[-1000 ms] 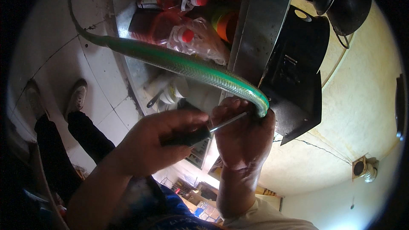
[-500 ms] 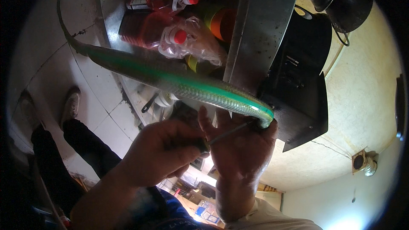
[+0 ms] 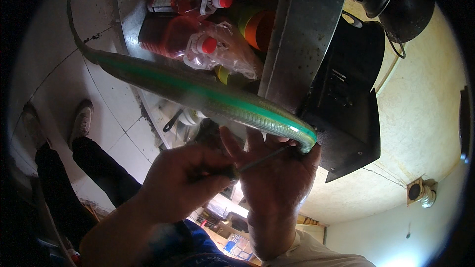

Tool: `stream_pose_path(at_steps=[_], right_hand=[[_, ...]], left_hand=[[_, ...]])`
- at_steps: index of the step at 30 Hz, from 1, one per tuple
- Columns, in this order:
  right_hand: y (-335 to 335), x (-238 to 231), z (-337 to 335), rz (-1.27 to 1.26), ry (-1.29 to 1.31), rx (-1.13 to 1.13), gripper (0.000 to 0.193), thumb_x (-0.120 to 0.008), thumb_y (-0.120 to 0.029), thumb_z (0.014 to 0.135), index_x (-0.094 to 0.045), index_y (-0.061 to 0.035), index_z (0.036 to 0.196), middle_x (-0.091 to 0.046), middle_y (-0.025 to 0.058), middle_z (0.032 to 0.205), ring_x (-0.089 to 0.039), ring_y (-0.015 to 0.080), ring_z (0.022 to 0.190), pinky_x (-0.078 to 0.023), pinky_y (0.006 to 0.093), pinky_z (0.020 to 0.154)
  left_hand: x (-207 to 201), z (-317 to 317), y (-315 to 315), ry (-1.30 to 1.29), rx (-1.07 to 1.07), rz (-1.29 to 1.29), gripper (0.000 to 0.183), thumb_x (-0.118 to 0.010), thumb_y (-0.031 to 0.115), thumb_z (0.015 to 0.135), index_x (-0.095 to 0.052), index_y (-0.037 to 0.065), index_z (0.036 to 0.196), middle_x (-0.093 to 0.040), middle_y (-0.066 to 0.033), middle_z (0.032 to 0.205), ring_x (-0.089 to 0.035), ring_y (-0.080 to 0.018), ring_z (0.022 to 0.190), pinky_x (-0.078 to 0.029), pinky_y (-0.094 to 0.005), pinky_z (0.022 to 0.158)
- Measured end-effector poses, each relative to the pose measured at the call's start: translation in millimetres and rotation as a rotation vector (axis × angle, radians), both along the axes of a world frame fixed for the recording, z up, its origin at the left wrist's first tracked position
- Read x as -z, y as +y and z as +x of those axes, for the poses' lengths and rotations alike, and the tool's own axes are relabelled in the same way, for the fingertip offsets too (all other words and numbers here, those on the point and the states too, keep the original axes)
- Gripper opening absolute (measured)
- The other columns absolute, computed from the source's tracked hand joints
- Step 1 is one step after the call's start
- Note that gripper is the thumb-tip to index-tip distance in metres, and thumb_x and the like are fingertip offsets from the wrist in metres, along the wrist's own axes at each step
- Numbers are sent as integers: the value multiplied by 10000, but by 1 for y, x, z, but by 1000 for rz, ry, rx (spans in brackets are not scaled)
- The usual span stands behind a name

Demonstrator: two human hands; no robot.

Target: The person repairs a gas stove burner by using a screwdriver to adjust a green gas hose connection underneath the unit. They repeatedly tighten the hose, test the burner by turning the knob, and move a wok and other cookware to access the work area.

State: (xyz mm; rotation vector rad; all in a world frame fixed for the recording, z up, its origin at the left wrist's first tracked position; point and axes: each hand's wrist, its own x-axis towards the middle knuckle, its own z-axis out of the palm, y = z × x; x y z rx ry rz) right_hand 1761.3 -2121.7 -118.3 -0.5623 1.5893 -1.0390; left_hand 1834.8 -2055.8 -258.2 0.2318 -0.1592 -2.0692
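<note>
My left hand (image 3: pixel 185 175) is closed in a fist around the handle of a screwdriver (image 3: pixel 263 160), a thin grey shaft. The shaft crosses in front of my right palm, and its tip reaches close to the end of a hose; contact there cannot be made out. My right hand (image 3: pixel 277 180) has its palm towards me and grips the hose end between thumb and fingers. The hose (image 3: pixel 237 102) is silvery and braided with a bright green stripe. It runs from my right hand up to the left, and its far part hangs thin over the floor.
Red-capped jugs (image 3: pixel 170 37), a clear plastic bag (image 3: pixel 232 52) and an orange-lidded container (image 3: pixel 258 29) stand beyond the hose. A metal panel (image 3: pixel 304 34) and a black box-like casing (image 3: pixel 349 99) are near my right hand. White floor tiles (image 3: pixel 116 141) lie at the left.
Both hands have shifted slightly left. The screwdriver shaft still points at the hose end, and the hose's middle sways a little. Both grips look the same.
</note>
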Motion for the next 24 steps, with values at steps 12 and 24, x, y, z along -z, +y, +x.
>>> stream_pose_path(at_steps=[12, 24], right_hand=[[0, 6, 0, -59, -154, -18, 478, -448, -492, 967, -700, -102, 1081, -670, 120, 1200, -493, 319, 1309, -208, 568, 1173], [2, -5, -6, -4, -161, -92, 341, -523, -405, 975, -730, -141, 1030, -727, 40, 1048, -571, 204, 1221, -260, 550, 1145]], left_hand=[[-2, 4, 3, -925, -615, -591, 301, -703, 45, 822, -596, -2, 1100, -695, -211, 903, -700, -236, 678, -589, -335, 604], [8, 13, 10, 150, -116, -84, 533, -518, -80, 818, -525, -22, 1348, -694, -200, 946, -606, -138, 548, -505, -269, 474]])
